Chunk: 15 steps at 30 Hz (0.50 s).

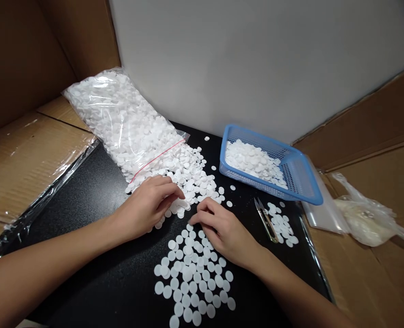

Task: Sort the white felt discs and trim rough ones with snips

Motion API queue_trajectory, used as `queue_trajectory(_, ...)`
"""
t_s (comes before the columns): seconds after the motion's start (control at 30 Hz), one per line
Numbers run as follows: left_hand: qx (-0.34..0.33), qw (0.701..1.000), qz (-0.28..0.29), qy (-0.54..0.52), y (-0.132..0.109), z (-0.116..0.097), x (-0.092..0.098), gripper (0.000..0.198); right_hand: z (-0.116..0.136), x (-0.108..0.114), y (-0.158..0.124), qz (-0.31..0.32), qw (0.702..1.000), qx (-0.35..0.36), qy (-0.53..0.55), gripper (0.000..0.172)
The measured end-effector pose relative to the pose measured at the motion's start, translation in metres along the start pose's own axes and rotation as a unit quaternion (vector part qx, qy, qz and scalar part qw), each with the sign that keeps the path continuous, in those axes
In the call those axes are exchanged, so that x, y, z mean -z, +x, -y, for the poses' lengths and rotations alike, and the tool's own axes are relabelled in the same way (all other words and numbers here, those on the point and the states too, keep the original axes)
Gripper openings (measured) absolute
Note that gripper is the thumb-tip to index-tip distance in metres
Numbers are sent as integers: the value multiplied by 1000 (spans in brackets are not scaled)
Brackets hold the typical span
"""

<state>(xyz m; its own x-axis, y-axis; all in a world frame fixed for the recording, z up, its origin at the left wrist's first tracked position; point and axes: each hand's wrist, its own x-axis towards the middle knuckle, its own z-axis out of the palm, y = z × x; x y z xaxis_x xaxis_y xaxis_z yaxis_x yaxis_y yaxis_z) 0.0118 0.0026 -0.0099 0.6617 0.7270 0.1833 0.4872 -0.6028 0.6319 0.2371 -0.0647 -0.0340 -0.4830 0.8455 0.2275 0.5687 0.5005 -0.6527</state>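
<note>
My left hand rests at the near edge of a heap of small white discs. Its fingers are bent downward, somewhat apart, and I see no disc held in them. My right hand has curled fingers, the fingertips touching the table beside a disc at the top of a looser spread of white discs. Its thumb stands apart from the index finger. The heap spills from the mouth of a clear zip bag packed with the same discs, which has a red line along its opening.
A blue plastic basket partly filled with discs stands at the back right. Thread snips and a small group of discs lie nearer. Clear plastic bags sit on cardboard beyond the black table. A pale wall rises behind.
</note>
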Motion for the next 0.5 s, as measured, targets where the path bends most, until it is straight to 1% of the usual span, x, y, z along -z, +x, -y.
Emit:
queue_trajectory(0.1, 1, 999, 29, 35, -3, -2, 1, 19, 2, 1, 1, -13, 1000, -25, -8, 30)
queue_trajectory(0.17, -9, 997, 44, 59, -6, -3, 1, 15, 4, -1, 3, -17, 999, -25, -13, 28)
queue_trajectory(0.27, -33, 993, 47, 100, -9, -4, -1, 9, 7, -8, 7, -12, 999, -30, -36, 24)
queue_trajectory(0.37, -46, 988, 54, 141, -9, -3, -4, 10, 10, -14, 10, -10, 996, -46, -78, 19)
queue_trajectory(0.43, -49, 985, 59, 158, -8, -3, -7, 10, 11, -15, 11, -7, 994, -50, -96, 18)
queue_trajectory(0.5, -56, 982, 61, 171, -6, -4, -10, 7, 10, -14, 10, -4, 994, -49, -101, 12)
